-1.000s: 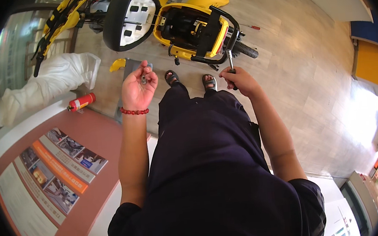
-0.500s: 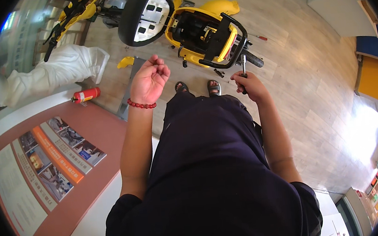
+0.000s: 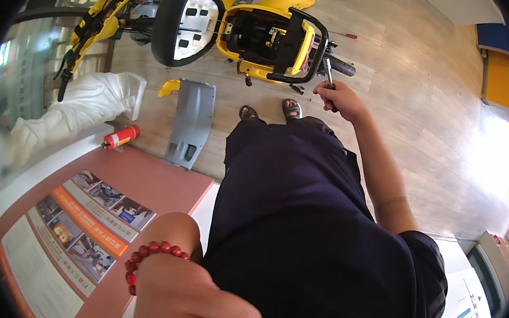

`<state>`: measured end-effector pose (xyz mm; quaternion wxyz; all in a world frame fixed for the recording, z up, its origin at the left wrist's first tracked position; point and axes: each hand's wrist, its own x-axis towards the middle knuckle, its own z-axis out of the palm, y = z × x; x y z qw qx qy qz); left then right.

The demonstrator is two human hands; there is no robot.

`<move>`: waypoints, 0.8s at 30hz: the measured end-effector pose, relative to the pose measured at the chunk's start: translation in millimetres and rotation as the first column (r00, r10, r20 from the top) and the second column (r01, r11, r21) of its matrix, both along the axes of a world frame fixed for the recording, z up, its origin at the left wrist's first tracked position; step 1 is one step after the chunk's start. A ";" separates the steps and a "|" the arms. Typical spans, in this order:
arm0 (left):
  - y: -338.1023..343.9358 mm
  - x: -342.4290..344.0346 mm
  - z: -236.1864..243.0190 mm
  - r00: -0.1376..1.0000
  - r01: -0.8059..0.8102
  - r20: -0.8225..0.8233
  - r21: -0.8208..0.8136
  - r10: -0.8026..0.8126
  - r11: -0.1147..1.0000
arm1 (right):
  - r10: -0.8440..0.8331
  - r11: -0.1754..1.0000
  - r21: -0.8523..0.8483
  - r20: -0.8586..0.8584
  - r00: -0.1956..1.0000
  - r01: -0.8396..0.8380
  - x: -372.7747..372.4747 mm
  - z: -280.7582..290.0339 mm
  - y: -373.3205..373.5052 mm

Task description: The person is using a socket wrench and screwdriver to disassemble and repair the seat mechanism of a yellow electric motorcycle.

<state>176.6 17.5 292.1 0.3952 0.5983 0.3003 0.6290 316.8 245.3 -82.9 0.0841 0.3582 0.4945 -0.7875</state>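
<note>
My right hand (image 3: 337, 98) is closed around a tool (image 3: 329, 70) with a silver shaft and black handle, held upright just below the scooter's rear rack. My left hand (image 3: 191, 304) is close beneath the camera, its back up and fingers curled; whatever it holds is hidden. A red bead bracelet (image 3: 153, 249) circles that wrist. Beyond my feet stands a yellow-and-black scooter (image 3: 236, 70) with its seat (image 3: 167, 30) flipped up, exposing the open compartment (image 3: 256, 34) beneath.
A grey plastic panel (image 3: 193, 119) and yellow parts (image 3: 168, 88) lie on the floor. A white plastic-covered bundle (image 3: 78, 111) and red fire extinguisher (image 3: 122, 136) are left. A poster-topped pinkish surface (image 3: 172, 190) flanks me. A red-handled screwdriver (image 3: 349, 35) lies beyond the rear wheel.
My left hand has dropped from in front of me toward my body, uncovering the grey panel. My right hand has risen slightly with the tool still in it.
</note>
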 end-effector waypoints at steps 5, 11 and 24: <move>14.2 7.3 -8.2 0.999 -0.042 0.005 0.005 0.042 0.999 | -0.013 1.000 -0.009 -0.037 0.999 0.013 -2.7 -0.7 -0.6; 12.0 3.0 1.6 0.995 -0.039 -0.092 -0.187 0.022 0.982 | -0.037 0.999 -0.018 -0.032 0.999 0.037 4.6 -2.0 -1.5; -0.8 -41.2 -91.9 0.781 -0.170 0.470 -0.473 0.411 0.864 | -0.159 0.987 0.032 -0.022 0.987 0.159 20.3 9.7 7.9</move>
